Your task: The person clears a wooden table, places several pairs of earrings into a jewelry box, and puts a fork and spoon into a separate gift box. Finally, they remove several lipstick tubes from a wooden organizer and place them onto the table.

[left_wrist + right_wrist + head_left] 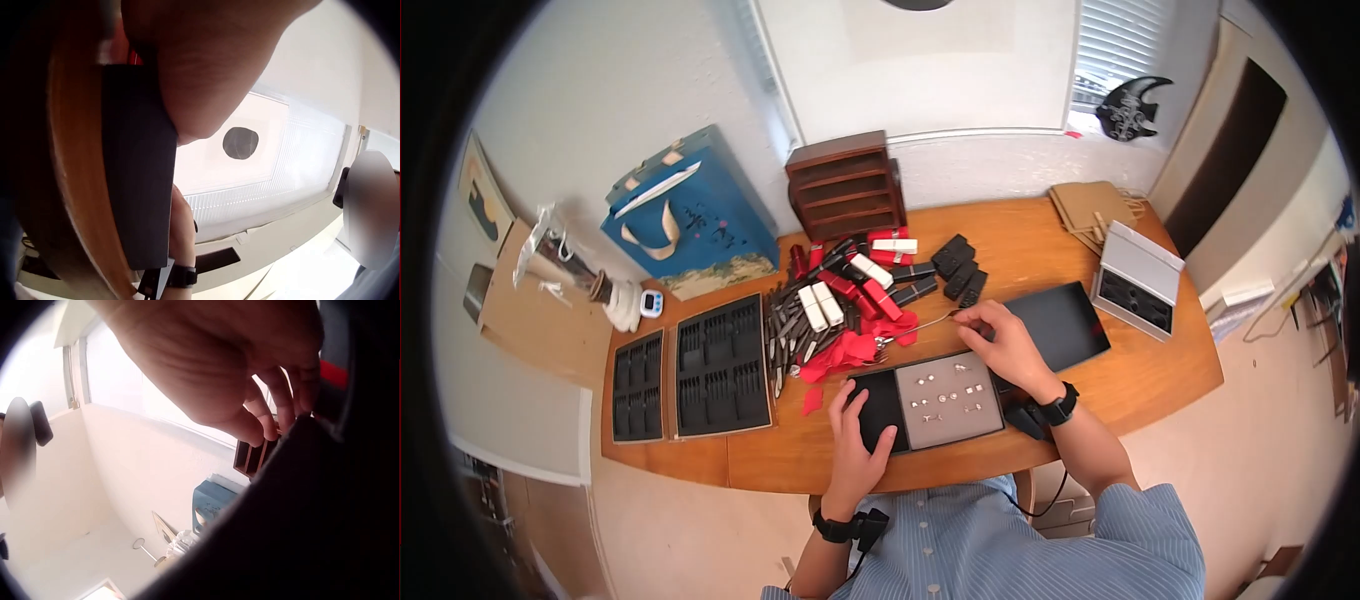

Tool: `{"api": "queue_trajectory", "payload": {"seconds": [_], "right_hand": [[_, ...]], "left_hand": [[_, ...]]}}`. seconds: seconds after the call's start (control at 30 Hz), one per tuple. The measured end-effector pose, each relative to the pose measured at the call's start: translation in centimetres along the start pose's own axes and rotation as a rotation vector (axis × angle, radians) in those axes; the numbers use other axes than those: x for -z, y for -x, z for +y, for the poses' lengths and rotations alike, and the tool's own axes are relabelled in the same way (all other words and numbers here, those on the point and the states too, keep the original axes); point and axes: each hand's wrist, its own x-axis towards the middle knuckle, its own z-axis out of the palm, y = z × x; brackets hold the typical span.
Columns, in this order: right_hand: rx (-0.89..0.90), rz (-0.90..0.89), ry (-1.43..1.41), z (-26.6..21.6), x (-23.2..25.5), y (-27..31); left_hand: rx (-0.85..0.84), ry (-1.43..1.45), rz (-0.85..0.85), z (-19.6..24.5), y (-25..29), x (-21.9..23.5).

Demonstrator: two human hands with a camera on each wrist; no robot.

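Note:
In the head view, a flat black case (884, 383) lies at the table's front edge. Its grey pad (983, 425) carries several small shiny earrings (932, 419). My left hand (855, 445) rests on the case's black left part, thumb spread across it; the left wrist view shows the palm edge against the dark case (140, 181). Above the pad's far right corner, my right hand (1005, 345) pinches the end of a thin pale strand (920, 327), which runs left toward the red cloth. In the right wrist view, the right hand's thumb and fingertips (265, 431) come together.
Red cloth (845, 355), dark metal cutlery (785, 335) and red, white and black boxes (870, 290) are heaped behind the case. Black slotted trays (720, 365) stand left. A black tray (1055, 325), an opened silver box (1140, 265) and brown paper bags (1090, 210) lie right.

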Motion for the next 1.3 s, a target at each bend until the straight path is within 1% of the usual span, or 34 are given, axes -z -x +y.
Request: {"api": "queue_trajectory", "payload": {"seconds": [0.03, 0.1, 0.13, 0.17, 0.2, 0.23, 0.3, 0.33, 0.37, 0.43, 0.47, 0.5, 0.53, 0.57, 0.63, 0.7, 0.83, 0.9, 1.03, 1.1, 1.17, 1.2, 1.23, 1.3], "right_hand": [[0.001, -0.027, -0.006, 0.0, 0.0, 0.3], [0.081, -0.108, -0.014, 0.0, -0.1, 0.3], [0.082, -0.117, -0.034, -0.2, -0.3, 0.4], [0.081, -0.143, -0.04, -0.4, -0.4, 0.3], [0.147, -0.151, 0.028, -0.5, -0.3, 0.2], [0.21, -0.159, 0.095, -0.6, -0.3, 0.4], [0.192, -0.201, 0.047, -0.6, -1.0, 0.8], [0.23, -0.246, 0.069, -0.7, -1.1, 0.8], [0.273, -0.285, 0.091, -0.8, -1.2, 0.7], [0.287, -0.302, 0.093, -1.4, -1.3, 0.7], [0.299, -0.307, 0.168, -1.7, -1.4, 0.8], [0.304, -0.313, 0.247, -1.8, -1.5, 1.1], [0.34, -0.305, 0.304, -1.6, -1.6, 1.1], [0.341, -0.302, 0.302, -1.5, -1.6, 0.9], [0.313, -0.312, 0.294, -1.6, -1.7, 0.9], [0.321, -0.316, 0.309, -1.5, -1.8, 0.9], [0.311, -0.314, 0.316, -1.5, -1.7, 0.7], [0.328, -0.304, 0.33, -1.4, -1.8, 0.6], [0.348, -0.305, 0.347, -1.5, -1.7, 0.7], [0.323, -0.318, 0.343, -1.4, -1.6, 0.7], [0.3, -0.338, 0.334, -1.4, -1.7, 0.8], [0.308, -0.331, 0.337, -1.3, -1.7, 0.8], [0.315, -0.323, 0.337, -1.3, -1.7, 0.9], [0.311, -0.323, 0.34, -1.2, -1.7, 0.9]], "left_hand": [[0.024, -0.006, 0.013, 0.0, 0.4, 0.1], [0.074, 0.128, 0.098, -0.5, 0.4, 0.2], [0.097, 0.121, 0.115, -0.8, 0.5, 0.6], [0.188, 0.063, 0.225, -1.4, 0.8, 1.3], [0.277, 0.006, 0.33, -1.8, 1.0, 1.8], [0.3, 0.002, 0.332, -2.1, 1.0, 2.3], [0.388, -0.138, 0.329, -2.6, 0.5, 3.4], [0.389, -0.163, 0.3, -2.4, 0.0, 3.6], [0.406, -0.171, 0.306, -2.3, -0.5, 3.6], [0.309, -0.173, 0.224, -2.3, -1.7, 3.9], [0.235, -0.266, 0.197, -3.5, -1.9, 3.7], [0.242, -0.274, 0.196, -3.4, -2.3, 3.8], [0.191, -0.297, 0.166, -3.2, -3.2, 3.8], [0.138, -0.32, 0.136, -3.2, -4.2, 3.7], [0.126, -0.315, 0.121, -3.8, -5.5, 3.6], [0.091, -0.386, 0.141, -4.5, -6.5, 3.4], [0.112, -0.419, 0.126, -4.7, -8.2, 3.5], [0.117, -0.51, 0.122, -4.9, -8.7, 3.3], [0.14, -0.471, 0.144, -5.3, -8.7, 3.3], [0.122, -0.468, 0.166, -5.6, -9.0, 3.3], [0.143, -0.435, 0.17, -6.0, -8.8, 3.4], [0.105, -0.461, 0.199, -5.6, -9.1, 3.5], [0.106, -0.463, 0.196, -5.6, -9.0, 3.6], [0.129, -0.4, 0.222, -5.8, -9.0, 3.6]]}}
